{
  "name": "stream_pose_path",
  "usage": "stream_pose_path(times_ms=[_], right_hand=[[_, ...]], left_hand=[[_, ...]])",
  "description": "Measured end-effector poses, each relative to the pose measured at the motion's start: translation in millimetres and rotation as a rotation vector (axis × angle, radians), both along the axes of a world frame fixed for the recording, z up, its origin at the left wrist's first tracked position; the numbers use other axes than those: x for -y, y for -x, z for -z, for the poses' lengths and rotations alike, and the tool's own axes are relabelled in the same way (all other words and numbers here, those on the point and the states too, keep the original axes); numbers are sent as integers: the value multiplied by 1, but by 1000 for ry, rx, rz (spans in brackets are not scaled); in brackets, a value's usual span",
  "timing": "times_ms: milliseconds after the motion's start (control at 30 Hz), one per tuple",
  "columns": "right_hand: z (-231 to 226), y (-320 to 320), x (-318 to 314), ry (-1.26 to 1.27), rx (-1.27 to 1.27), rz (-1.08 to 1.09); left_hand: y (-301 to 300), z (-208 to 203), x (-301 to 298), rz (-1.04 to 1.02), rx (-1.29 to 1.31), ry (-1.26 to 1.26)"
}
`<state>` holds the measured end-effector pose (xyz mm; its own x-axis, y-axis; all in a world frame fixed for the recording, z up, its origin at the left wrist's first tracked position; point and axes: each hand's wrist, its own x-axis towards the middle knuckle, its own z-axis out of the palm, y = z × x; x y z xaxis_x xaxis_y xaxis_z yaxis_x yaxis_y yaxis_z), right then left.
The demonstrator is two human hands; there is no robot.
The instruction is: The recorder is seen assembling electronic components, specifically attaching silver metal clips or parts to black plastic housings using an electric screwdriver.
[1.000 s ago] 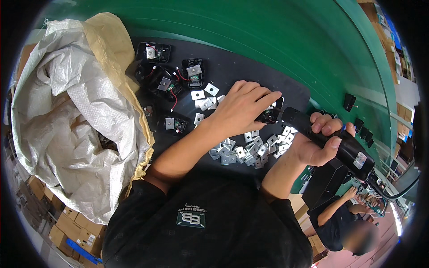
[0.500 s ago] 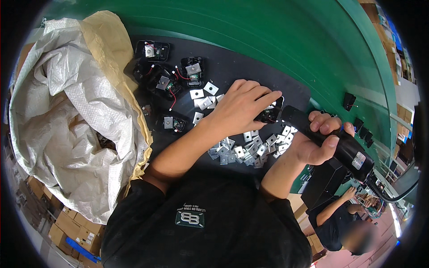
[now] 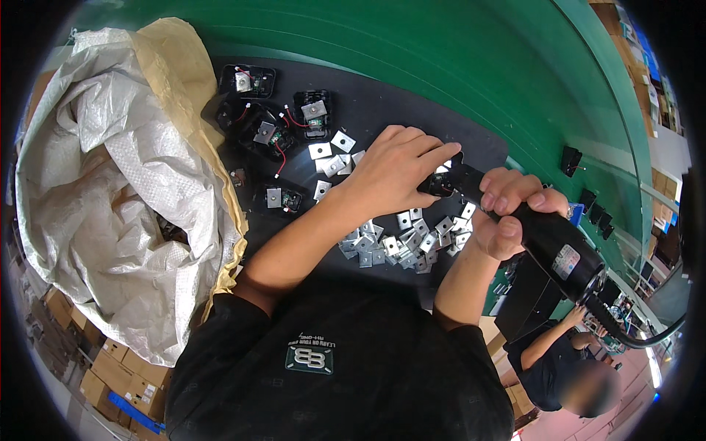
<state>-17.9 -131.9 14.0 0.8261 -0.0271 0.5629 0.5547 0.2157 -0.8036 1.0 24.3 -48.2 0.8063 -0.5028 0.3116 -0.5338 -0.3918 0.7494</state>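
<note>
My right hand [image 3: 515,209] is wrapped round a corded black electric screwdriver [image 3: 551,246], tilted with its front end toward my left fingers. Under those fingers lies a small black plastic housing [image 3: 440,186], which my left hand [image 3: 397,170] grips at the edges. The screwdriver's nose reaches the housing; its bit is too hidden to make out. Square metal plates with centre holes [image 3: 408,239] lie in a loose pile just below my left hand. A few more plates [image 3: 334,163] are scattered beside its wrist.
Several open black housings [image 3: 268,136] with circuit boards, metal plates and red wires lie at the table's far left. A large white woven sack [image 3: 110,198] stands left of the dark table [image 3: 390,95]. At lower right, another person [image 3: 551,360] works apart from me.
The screwdriver's nose has come closer to the housing, and my right hand has shifted slightly left with it. My left hand keeps its grip.
</note>
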Motion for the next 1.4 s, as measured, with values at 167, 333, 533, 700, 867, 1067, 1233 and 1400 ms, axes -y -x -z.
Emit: stream_pose_path(times_ms=[167, 333, 533, 700, 867, 1067, 1233, 1400], right_hand=[[-1, 2, 5, -31, 13, -3], [-31, 22, 24, -189, 42, 132], [-26, 47, 35, -80, -46, 394], [-22, 66, 29, -188, -152, 381], [-83, 76, 17, 28, -462, -184], [-98, 71, 14, 253, -305, -713], [-102, 90, 10, 201, 38, -529], [-100, 99, 11, 295, 62, -600]], left_hand=[[2, 0, 2, 11, 14, 6], [6, -1, 4, 19, 8, -12], [6, -6, -1, 9, -38, -35], [1, -17, 10, 4, -107, -3], [5, -47, 44, 241, 202, -75], [22, -93, 123, 386, 21, -87], [31, -116, 185, 577, 218, -141], [37, -98, 242, 573, 300, -212]])
